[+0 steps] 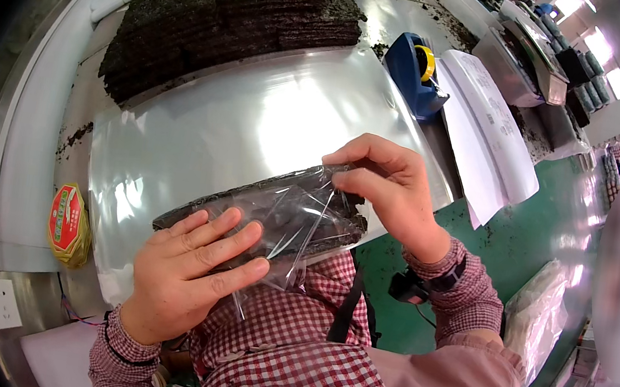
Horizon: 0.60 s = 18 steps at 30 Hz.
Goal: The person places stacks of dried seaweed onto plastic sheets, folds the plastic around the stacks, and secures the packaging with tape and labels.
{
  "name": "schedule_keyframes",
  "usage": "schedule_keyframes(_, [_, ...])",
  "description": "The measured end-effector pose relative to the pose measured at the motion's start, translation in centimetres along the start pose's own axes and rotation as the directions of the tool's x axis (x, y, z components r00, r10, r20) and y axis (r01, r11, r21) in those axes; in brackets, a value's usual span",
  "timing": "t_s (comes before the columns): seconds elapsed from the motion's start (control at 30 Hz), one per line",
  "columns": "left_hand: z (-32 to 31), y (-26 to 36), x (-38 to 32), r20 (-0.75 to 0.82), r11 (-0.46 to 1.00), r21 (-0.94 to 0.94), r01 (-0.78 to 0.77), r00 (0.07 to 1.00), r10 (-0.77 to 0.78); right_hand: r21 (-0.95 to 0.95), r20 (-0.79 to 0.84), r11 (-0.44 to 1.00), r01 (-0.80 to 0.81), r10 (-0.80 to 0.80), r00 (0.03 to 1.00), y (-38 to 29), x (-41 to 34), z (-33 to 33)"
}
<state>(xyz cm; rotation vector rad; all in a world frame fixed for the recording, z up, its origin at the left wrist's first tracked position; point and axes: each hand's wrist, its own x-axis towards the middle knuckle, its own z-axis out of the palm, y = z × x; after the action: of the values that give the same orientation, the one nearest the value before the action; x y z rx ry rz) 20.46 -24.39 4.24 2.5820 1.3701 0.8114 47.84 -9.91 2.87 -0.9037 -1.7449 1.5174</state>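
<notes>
A bundle of dark dried seaweed sheets [352, 230], wrapped in clear plastic film [278, 213], lies at the near edge of a stack of clear film sheets [190, 126]. My left hand [190, 271] rests flat on the bundle's left part, fingers spread. At the right end, my right hand [389, 189] pinches the film's upper edge between thumb and fingers. Loose film hangs over the near side toward the checked apron. Farther back stand tall stacks of dried seaweed sheets [269, 8].
A blue tape dispenser [411, 78] with a yellow core stands at the right, beside printed white sheets [481, 122]. Left of the film lies a yellow-wrapped round package [69, 225] with a red label. A plastic tub [500, 66] and seaweed crumbs [76, 136] are also on the metal table.
</notes>
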Motion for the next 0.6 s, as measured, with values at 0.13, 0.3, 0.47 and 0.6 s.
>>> schedule_keyframes(0.13, [0.0,0.2,0.2,-0.030,1.000,-0.012,0.019,0.999,-0.019,0.271,-0.106,0.963,0.008,0.022,0.994,-0.6,0.0,-1.1])
schedule_keyframes(0.3, [0.1,0.4,-0.1,-0.033,0.999,-0.030,0.018,0.999,-0.019,-0.516,0.039,0.693,0.504,-0.568,0.822,-1.7,-2.9,-1.1])
schedule_keyframes(0.47, [0.4,0.6,-0.2,-0.027,1.000,-0.023,0.021,0.999,-0.021,-0.747,0.008,0.616,0.251,-0.369,0.929,-3.6,-6.4,1.0])
schedule_keyframes(0.6, [0.7,0.5,-0.5,-0.052,0.996,0.089,-0.006,0.999,0.010,-0.634,0.054,0.731,0.254,-0.286,0.957,-4.0,-6.2,1.1])
